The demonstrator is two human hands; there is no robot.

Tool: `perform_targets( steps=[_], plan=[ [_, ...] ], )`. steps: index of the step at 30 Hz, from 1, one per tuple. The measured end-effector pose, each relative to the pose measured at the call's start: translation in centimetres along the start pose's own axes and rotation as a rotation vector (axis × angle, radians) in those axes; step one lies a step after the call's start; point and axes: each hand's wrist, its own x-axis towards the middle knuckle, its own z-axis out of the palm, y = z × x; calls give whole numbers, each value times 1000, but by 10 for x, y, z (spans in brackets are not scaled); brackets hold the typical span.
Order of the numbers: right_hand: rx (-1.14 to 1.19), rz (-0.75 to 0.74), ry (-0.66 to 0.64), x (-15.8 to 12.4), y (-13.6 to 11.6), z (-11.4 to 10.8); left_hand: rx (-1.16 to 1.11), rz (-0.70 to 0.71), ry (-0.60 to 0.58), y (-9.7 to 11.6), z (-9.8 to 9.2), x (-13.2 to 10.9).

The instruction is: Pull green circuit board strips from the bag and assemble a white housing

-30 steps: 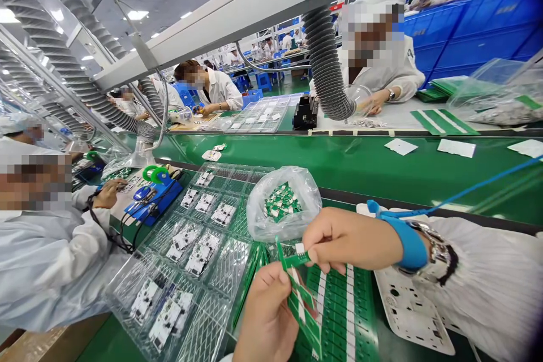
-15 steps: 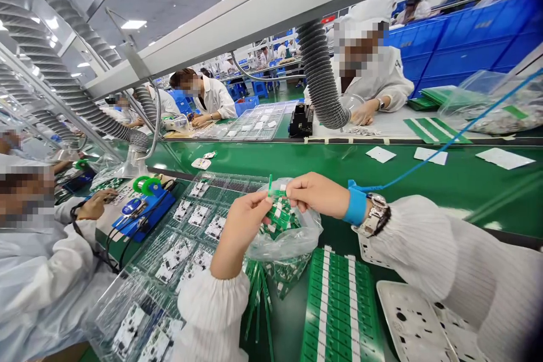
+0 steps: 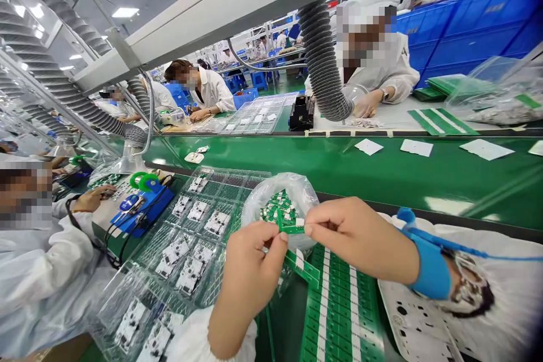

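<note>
My left hand is closed on a narrow green circuit board strip, whose lower part sticks out below the fingers. Thumb and forefinger of my right hand pinch a small green circuit board piece at its end with a white connector. It spans the gap between both hands; whether it is still joined to the strip I cannot tell. Just behind the hands stands an open clear plastic bag of small green boards. Below lies a stack of green board panels with white connector rows.
Clear trays of white-and-black parts lie left. White housings sit under my right arm. Beyond runs a green conveyor belt with white plates. A grey duct hangs ahead. A co-worker's hand is left, near a blue device.
Both hands have come down and nearer, away from over the bag, whose opening now shows. A longer part of the strip shows below my left hand. The white plates have shifted left.
</note>
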Motion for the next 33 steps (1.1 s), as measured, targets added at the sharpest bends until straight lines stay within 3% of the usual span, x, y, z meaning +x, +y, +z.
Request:
perform_targets(
  steps=[5,10,14,19,23,26,30,33],
  plan=[
    [-205,-73,277,-22,-8,17,227,146,315,10,18,-17],
    [-280,-98,421,-42,-12,31,312,224,416,16,25,-26],
    [-205,22,300,-32,-7,24,320,213,398,14,20,-30],
    [-181,243,93,0,2,9,166,-53,384,5,15,-35],
    [176,199,-90,-10,-2,10,32,-189,358,4,15,-37],
    [276,112,-226,-24,-6,14,-160,-273,330,5,18,-39],
    [375,186,-189,-32,-3,14,-609,-390,171,3,22,-46],
    [474,234,-208,-34,2,13,-669,-368,30,4,21,-52]
  ],
)
